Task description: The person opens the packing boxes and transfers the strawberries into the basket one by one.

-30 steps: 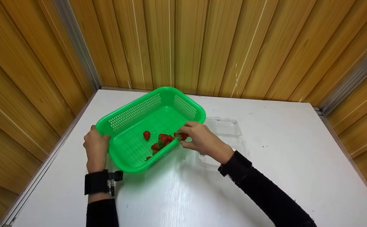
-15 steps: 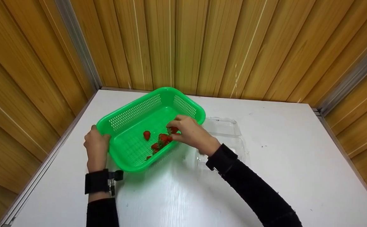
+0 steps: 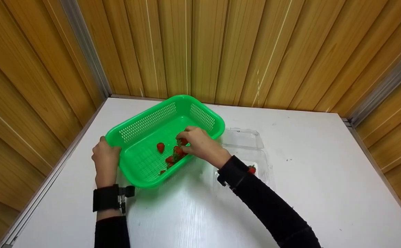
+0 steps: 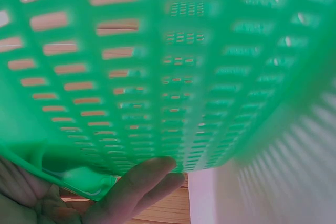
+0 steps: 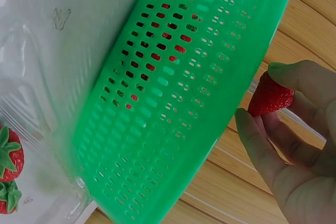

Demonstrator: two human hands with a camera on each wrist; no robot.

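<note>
A green plastic basket (image 3: 145, 120) stands tilted on the table. My left hand (image 3: 105, 161) grips the rim at its left end; in the left wrist view, the fingers (image 4: 142, 187) lie against the perforated wall. Over the basket's near right side, my right hand (image 3: 200, 144) pinches a strawberry (image 5: 270, 96) between thumb and fingers. Below that hand, several strawberries (image 3: 178, 151) lie heaped along the near wall inside the basket. One strawberry (image 3: 160, 147) sits apart on the basket's floor.
Right of the basket lies an opened clear plastic clamshell box (image 3: 243, 138), partly under my right forearm. Strawberries (image 5: 10, 156) sit inside it. Wood-patterned panels (image 3: 204, 51) enclose the white table (image 3: 317, 165) at the back and both sides.
My right hand has moved left from the near rim to over the basket, carrying its strawberry. A strawberry in the clear box has come into view. The left hand has stayed put.
</note>
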